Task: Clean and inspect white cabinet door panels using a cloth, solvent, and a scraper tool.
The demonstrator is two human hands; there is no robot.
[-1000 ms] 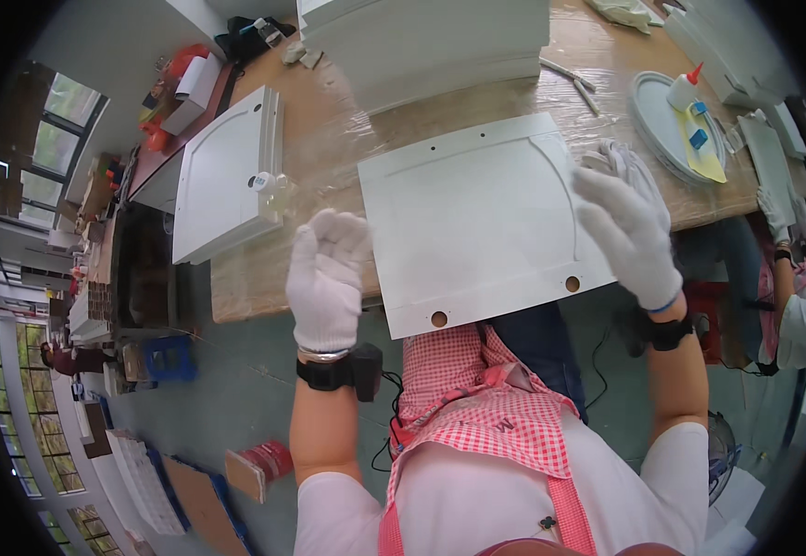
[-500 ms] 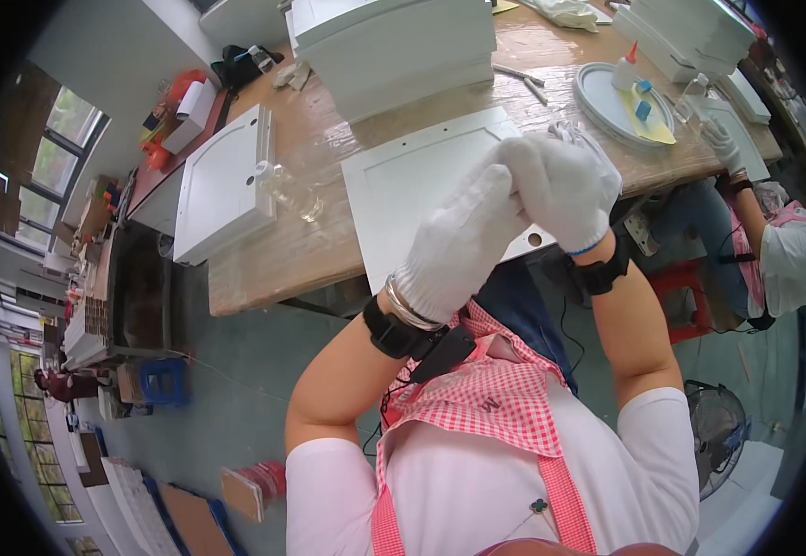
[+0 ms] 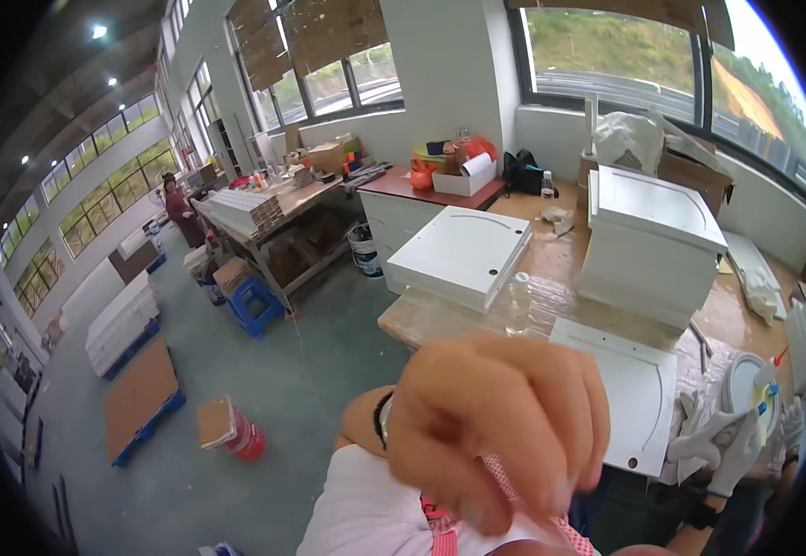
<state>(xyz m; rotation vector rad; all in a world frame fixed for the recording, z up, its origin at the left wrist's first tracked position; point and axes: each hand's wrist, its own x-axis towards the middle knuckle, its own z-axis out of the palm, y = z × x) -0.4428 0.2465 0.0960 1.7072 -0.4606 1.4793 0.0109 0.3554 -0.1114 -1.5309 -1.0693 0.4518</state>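
Note:
My left hand [image 3: 500, 422] is bare, large and close in front, partly blurred. Its fingers curl down toward the thumb, and anything between them is hidden. A dark bracelet [image 3: 384, 419] circles the wrist. At the lower right, my right hand [image 3: 741, 449] wears a white knit glove and a black wrist strap [image 3: 702, 516]; its fingers look spread, beside a pale round lid [image 3: 746, 375]. Between the hands, a white panel [image 3: 621, 394] with a curved groove and a hole lies on the table, its near left part covered by my left hand.
A clear bottle [image 3: 518, 304] stands beside stacked white panels [image 3: 463, 250]. A taller white stack [image 3: 648, 269] is behind. Grey sticks [image 3: 701, 339] and a red-tipped glue bottle [image 3: 767, 372] are at the right. On the floor at left are a red bucket [image 3: 247, 440] and a blue stool [image 3: 255, 306].
Both hands were gloved and pressed together over the panel; now they are apart and the left is bare, raised close. The view has swung up and left.

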